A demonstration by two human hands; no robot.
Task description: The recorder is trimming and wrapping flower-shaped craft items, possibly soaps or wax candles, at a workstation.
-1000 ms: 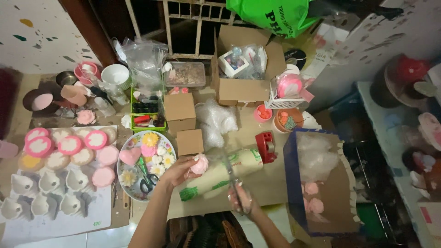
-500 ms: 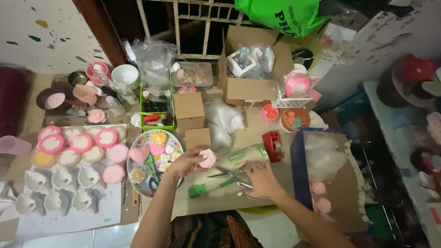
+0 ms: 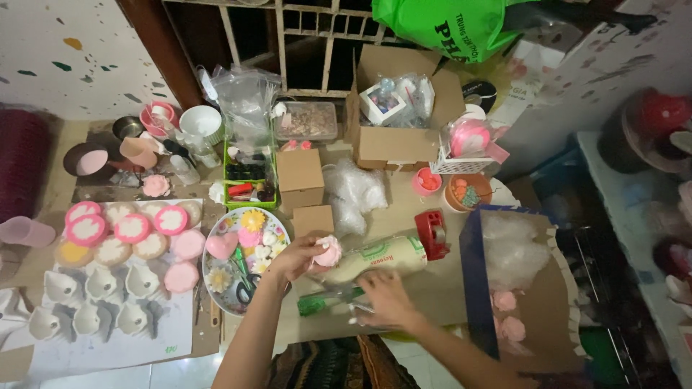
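- The left hand (image 3: 299,256) has its grip closed around a small pink flower-shaped piece (image 3: 329,252), fingers curled about it, held just above the bench (image 3: 432,288).
- The right hand (image 3: 386,299) lies flat with fingers spread, its grip open, pressing on a clear wrapper (image 3: 346,297) with a green end that lies on the bench.
- Just beyond both hands lies a roll of wrap (image 3: 378,257), almost touching the pink piece.
- To the left, close by the left hand, a round plate (image 3: 216,284) holds small flowers and scissors (image 3: 245,284).
- To the right stands a blue-walled box (image 3: 472,281) with pink pieces inside; a red tape dispenser (image 3: 432,234) sits between it and the roll.
- Open room is scant: only the brown strip around the right hand is bare.
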